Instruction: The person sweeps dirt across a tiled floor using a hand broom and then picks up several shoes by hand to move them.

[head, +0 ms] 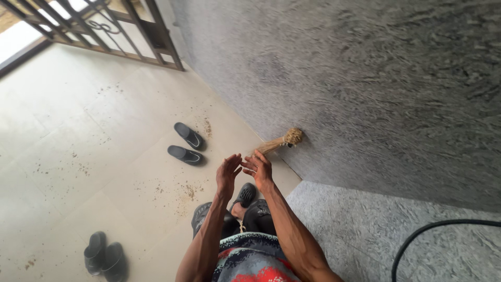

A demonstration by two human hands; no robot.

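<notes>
Hands: left hand (228,175) and right hand (259,168) raised, open, palms facing, slightly apart, holding nothing.
Nearest: broom (279,142) leaning against wall (365,89).
Floor: slippers (187,145).

Both hands raised, empty: left (228,175), right (259,168); fingers spread, palms nearly facing.

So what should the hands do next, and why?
Probably reach the right hand forward to the broom. Both hands are empty and open, the left hand too; the broom leans on the wall just beyond, and dirt speckles the floor.
</notes>
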